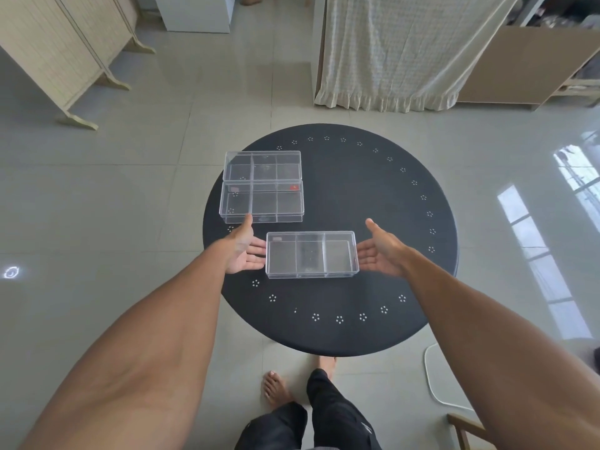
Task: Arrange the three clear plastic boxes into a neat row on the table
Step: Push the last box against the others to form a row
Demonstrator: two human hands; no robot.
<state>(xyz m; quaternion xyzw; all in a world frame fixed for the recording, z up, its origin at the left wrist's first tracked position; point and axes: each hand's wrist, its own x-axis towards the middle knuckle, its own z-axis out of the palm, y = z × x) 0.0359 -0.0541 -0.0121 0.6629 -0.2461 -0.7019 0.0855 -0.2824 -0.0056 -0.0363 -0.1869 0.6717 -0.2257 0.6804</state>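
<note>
Two hands flank the nearest clear box [312,254] on the round black bench [373,196]: your left hand [242,251] and right hand [381,251] reach forward palms inward, fingers spread open at its short ends, gripping nothing. Beyond the nearest clear box and to its left, the middle box [261,201] and far box [262,165] lie touching, long sides together.
</note>
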